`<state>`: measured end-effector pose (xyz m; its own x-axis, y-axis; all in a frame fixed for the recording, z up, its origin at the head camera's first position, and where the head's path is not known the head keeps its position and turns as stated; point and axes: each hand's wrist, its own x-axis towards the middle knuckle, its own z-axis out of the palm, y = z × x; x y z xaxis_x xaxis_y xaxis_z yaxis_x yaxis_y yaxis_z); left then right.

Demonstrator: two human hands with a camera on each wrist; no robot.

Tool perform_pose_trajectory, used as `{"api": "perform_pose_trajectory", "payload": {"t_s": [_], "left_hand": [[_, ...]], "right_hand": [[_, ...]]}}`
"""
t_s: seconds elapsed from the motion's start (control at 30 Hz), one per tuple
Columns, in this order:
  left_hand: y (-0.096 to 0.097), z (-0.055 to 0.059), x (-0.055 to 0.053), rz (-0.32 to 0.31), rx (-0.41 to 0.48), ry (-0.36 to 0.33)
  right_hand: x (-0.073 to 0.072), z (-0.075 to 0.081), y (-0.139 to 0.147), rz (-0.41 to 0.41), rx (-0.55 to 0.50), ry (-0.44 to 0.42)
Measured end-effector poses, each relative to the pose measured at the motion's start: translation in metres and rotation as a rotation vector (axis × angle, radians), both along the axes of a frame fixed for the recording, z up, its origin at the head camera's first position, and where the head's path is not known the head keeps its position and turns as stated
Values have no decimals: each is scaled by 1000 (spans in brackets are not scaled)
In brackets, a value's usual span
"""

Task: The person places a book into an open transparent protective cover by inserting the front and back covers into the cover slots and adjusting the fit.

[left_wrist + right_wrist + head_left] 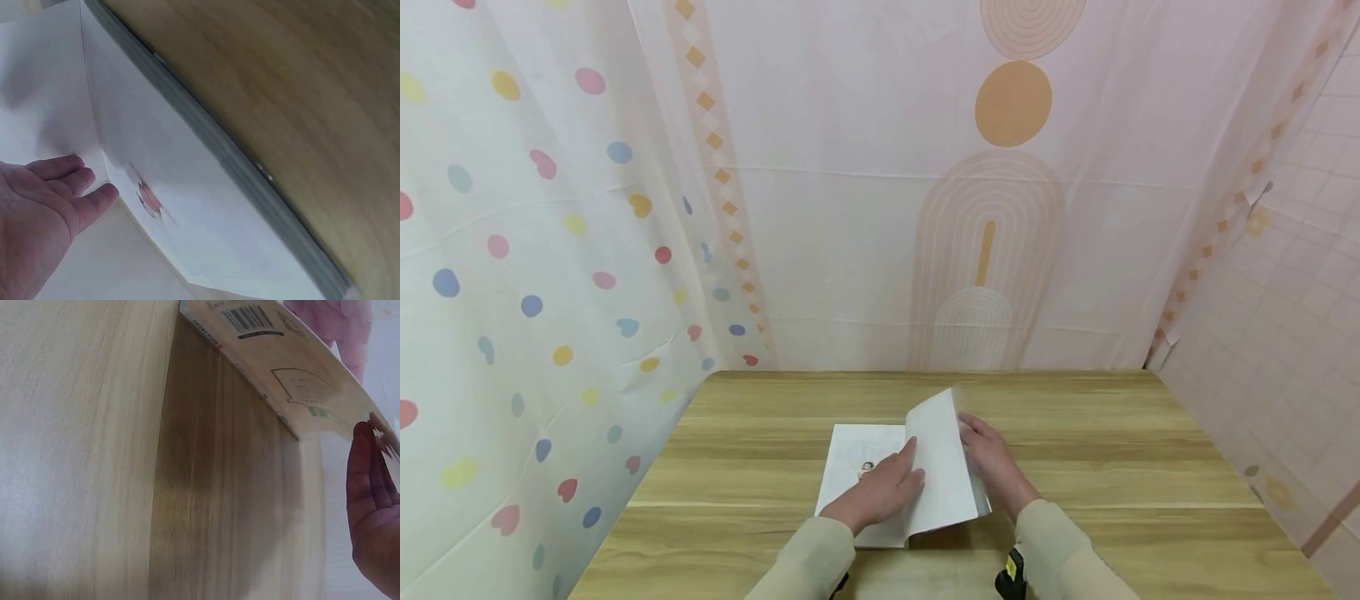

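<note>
An open book [936,475] has its left side flat on the wooden table and its right side lifted and tilted up. On the left page shows a small coloured picture [866,469]. My left hand [880,490] lies over that page, its straightened fingers at the raised page near the fold; the left wrist view shows them relaxed by the white paper. My right hand [995,458] holds the lifted side at its outer edge, with fingers on the back. In the right wrist view the back cover [294,369] shows a barcode [250,320].
The wood-grain table [737,467] reaches back to a pale patterned curtain [850,250]. A dotted curtain [550,333] hangs along the left and a checked one [1285,333] along the right.
</note>
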<state>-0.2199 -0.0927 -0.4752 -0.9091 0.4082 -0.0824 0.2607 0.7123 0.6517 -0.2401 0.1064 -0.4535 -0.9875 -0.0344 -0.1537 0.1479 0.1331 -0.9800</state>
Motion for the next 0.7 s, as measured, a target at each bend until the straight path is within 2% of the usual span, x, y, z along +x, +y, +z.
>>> {"api": "perform_pose_trajectory", "payload": {"t_s": [0.2, 0.43, 0.7], "left_hand": [[-6, 2, -3, -29, 45, 17], [-12, 5, -3, -12, 70, 21], [-19, 7, -3, 28, 71, 0]], "right_hand": [[4, 1, -4, 99, -76, 15], [4, -2, -7, 190, -147, 62], [3, -6, -14, 223, -227, 46]]}}
